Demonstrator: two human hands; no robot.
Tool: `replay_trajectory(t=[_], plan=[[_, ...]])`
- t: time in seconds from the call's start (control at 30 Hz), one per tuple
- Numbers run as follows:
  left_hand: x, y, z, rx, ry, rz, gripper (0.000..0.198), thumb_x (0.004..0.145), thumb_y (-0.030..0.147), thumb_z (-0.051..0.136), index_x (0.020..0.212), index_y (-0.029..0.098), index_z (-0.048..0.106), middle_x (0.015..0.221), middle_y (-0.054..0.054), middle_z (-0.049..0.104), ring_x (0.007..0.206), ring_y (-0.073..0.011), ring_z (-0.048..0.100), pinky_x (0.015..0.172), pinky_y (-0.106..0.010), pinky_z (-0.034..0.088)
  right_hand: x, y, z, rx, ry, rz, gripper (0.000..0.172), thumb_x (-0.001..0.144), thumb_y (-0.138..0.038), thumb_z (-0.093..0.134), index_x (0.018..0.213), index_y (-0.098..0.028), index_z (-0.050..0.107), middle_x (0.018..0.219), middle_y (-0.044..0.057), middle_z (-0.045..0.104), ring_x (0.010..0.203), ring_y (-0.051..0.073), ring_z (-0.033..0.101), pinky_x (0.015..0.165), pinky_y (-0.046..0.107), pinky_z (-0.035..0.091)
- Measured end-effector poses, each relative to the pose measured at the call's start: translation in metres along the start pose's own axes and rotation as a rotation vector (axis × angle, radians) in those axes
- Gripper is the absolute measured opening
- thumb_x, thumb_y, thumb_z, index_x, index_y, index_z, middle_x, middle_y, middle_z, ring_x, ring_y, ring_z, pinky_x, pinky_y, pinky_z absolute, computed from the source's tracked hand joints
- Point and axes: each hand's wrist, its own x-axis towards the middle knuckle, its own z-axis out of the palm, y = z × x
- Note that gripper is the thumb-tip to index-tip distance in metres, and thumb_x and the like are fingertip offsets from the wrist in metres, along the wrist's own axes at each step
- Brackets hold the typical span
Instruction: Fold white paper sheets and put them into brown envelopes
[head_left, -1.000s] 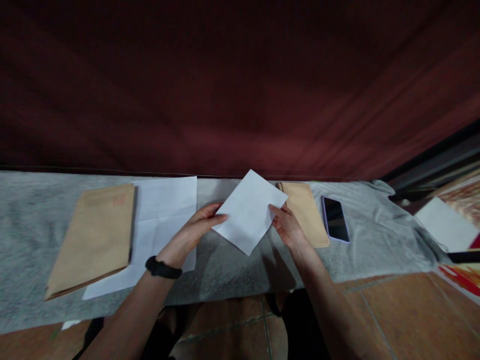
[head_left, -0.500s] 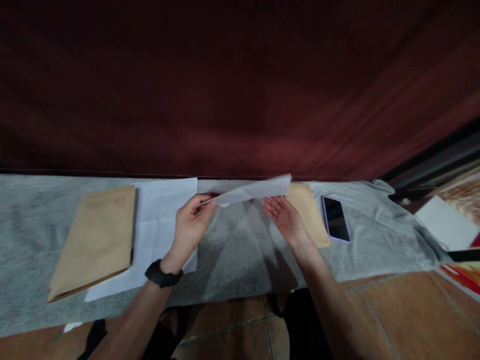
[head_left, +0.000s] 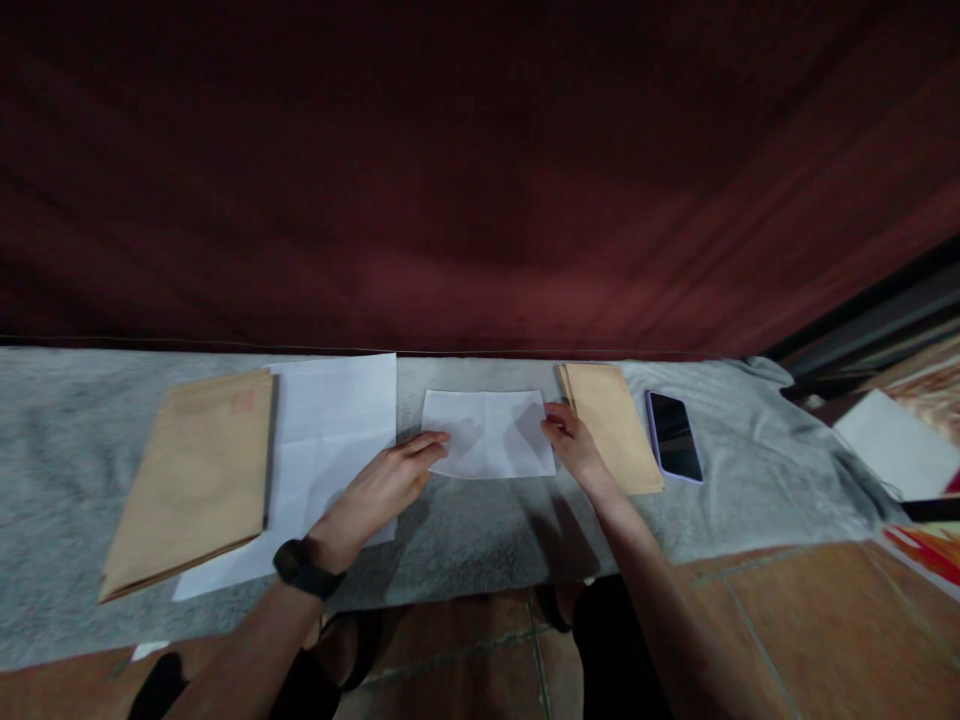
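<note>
Dim, soft overhead light; edges bowed by wide-angle distortion, slightly blurry

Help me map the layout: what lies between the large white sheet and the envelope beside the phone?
The folded white paper, touched by left hand and right hand; head view.
</note>
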Motion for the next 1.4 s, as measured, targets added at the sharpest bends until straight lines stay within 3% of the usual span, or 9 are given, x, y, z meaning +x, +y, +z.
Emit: replay_trajectory(t=[0.13,0.3,0.43,0.5,0.57,0.67,0.8,1.07,1.4], plan=[[-0.004,0.005,0.002,-0.049,-0.048,-0.034,0.051,0.074,0.004,0.053,0.112,0.029,0.076,0.138,-0.003,0.067,0.126,-0.0238,0.064,0.114,-0.038,0.047,-0.015,-0.001,0.014,-0.382,-0.021,-0.342,0.035,0.091,-0.028,0.056,0.124,-0.023,0.067,0.137,0.012,0.063,0.130,0.028,0.057,0.114,0.049,0.041],[-0.011,0.022,-0.003,-0.061,-0.057,-0.047,0.052,0.073,0.013,0.062,0.120,0.033,0.074,0.130,-0.002,0.072,0.120,-0.0261,0.067,0.110,-0.039,0.048,-0.038,-0.005,0.045,-0.592,-0.223,-0.545,0.045,0.102,-0.028,0.043,0.144,-0.019,0.056,0.155,0.012,0.050,0.146,0.025,0.042,0.123,0.048,0.033],[-0.006,0.032,-0.010,0.006,-0.011,-0.072,0.028,0.083,0.033,0.067,0.110,0.032,0.077,0.112,-0.005,0.078,0.106,-0.0287,0.070,0.107,-0.044,0.047,-0.050,-0.004,0.060,-0.728,-0.274,-0.595,0.048,0.104,-0.027,0.041,0.150,-0.016,0.050,0.158,0.013,0.046,0.149,0.025,0.038,0.125,0.049,0.030],[0.002,0.034,-0.004,0.041,0.042,-0.051,0.025,0.091,0.039,0.060,0.106,0.029,0.077,0.111,-0.008,0.078,0.109,-0.0294,0.068,0.111,-0.047,0.042,-0.052,-0.003,0.063,-0.770,-0.270,-0.607,0.049,0.104,-0.025,0.042,0.152,-0.016,0.047,0.158,0.013,0.045,0.150,0.026,0.037,0.125,0.050,0.028],[0.012,0.036,0.011,0.037,0.071,-0.019,0.033,0.097,0.039,0.050,0.116,0.026,0.074,0.125,-0.010,0.074,0.122,-0.0293,0.063,0.115,-0.048,0.037,-0.054,-0.003,0.065,-0.803,-0.272,-0.619,0.051,0.103,-0.021,0.042,0.153,-0.014,0.046,0.159,0.014,0.045,0.150,0.026,0.037,0.126,0.050,0.027],[0.028,0.035,0.041,0.028,0.070,0.021,0.052,0.100,0.041,0.046,0.145,0.018,0.054,0.154,-0.013,0.052,0.145,-0.0275,0.045,0.123,-0.047,0.027,-0.055,-0.002,0.067,-0.847,-0.279,-0.640,0.056,0.098,-0.013,0.042,0.154,-0.010,0.043,0.160,0.015,0.043,0.151,0.026,0.036,0.126,0.049,0.025],[0.043,0.029,0.063,0.047,0.081,0.019,0.056,0.101,0.039,0.040,0.151,0.015,0.045,0.160,-0.014,0.043,0.151,-0.0253,0.036,0.127,-0.047,0.018,-0.056,0.001,0.073,-0.877,-0.258,-0.644,0.059,0.096,-0.011,0.043,0.155,-0.009,0.041,0.157,0.016,0.047,0.150,0.026,0.037,0.126,0.049,0.026],[0.058,0.024,0.060,0.018,0.137,0.002,0.048,0.101,0.033,0.039,0.144,0.019,0.055,0.157,-0.011,0.048,0.150,-0.0257,0.039,0.127,-0.049,0.018,-0.072,0.006,0.070,-0.807,-0.277,-0.690,0.051,0.101,-0.021,0.044,0.150,-0.005,0.047,0.152,0.021,0.051,0.148,0.029,0.039,0.124,0.051,0.032],[0.067,0.024,0.065,0.502,0.049,-0.064,0.055,0.105,0.032,0.023,0.155,0.018,0.041,0.164,-0.004,0.038,0.154,-0.0213,0.029,0.128,-0.046,0.020,-0.095,0.003,0.051,-0.640,-0.366,-0.727,0.044,0.096,-0.018,0.051,0.138,-0.009,0.060,0.143,0.017,0.061,0.137,0.027,0.053,0.120,0.050,0.040]])
